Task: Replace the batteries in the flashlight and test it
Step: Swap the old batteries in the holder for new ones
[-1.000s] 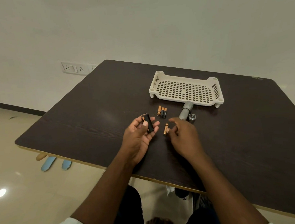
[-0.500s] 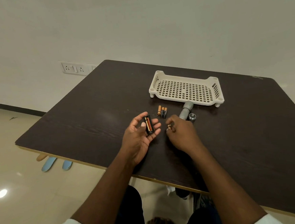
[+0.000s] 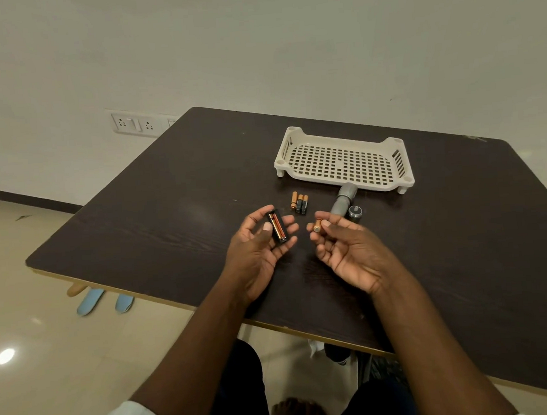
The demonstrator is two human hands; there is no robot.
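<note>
My left hand point(image 3: 258, 248) is palm up above the table and grips a black battery holder point(image 3: 277, 226) with a copper-topped battery seated in it. My right hand point(image 3: 344, 247) is palm up beside it and pinches a single small battery point(image 3: 317, 226) between thumb and fingertips, a short gap from the holder. Three more batteries point(image 3: 299, 202) lie side by side on the dark table point(image 3: 167, 209) just beyond my hands. The grey flashlight body point(image 3: 342, 201) lies farther right, its head under the tray's edge, with its round end cap point(image 3: 354, 213) next to it.
A cream perforated plastic tray point(image 3: 343, 161) stands at the back of the table. The table's near edge runs just under my forearms. Light blue slippers point(image 3: 104, 301) lie on the tiled floor at the left. Wall sockets point(image 3: 134, 124) are behind the table.
My right hand has picked the single battery off the table, lifted it and turned palm up. My left hand has tilted the holder so its battery slot faces up.
</note>
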